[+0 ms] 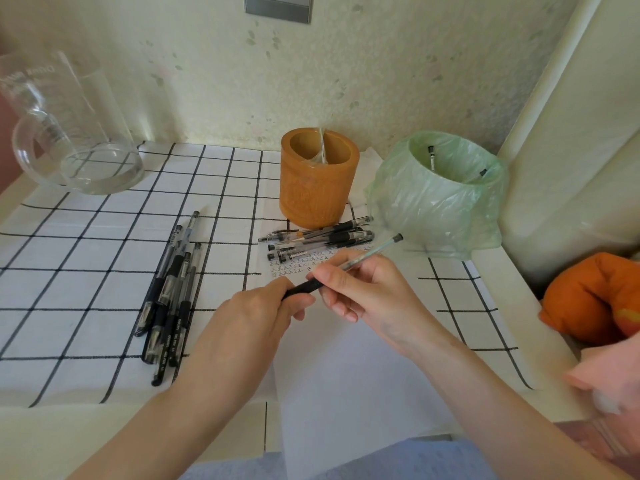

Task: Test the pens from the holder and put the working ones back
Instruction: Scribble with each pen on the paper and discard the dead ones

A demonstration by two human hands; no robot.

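While left hand pinches pen at black grip and right hand its barrel: holder beyond, something clear inside; bagged bin beyond right hand, two pens inside; table edge close right.

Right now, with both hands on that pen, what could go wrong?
The pen, gripped by the left hand and pinched by the right hand, may jerk apart and flick ink onto the paper. The pens beside the holder lie on the paper's edge; nudging it could roll them. Those and the pens on the cloth could get mixed.
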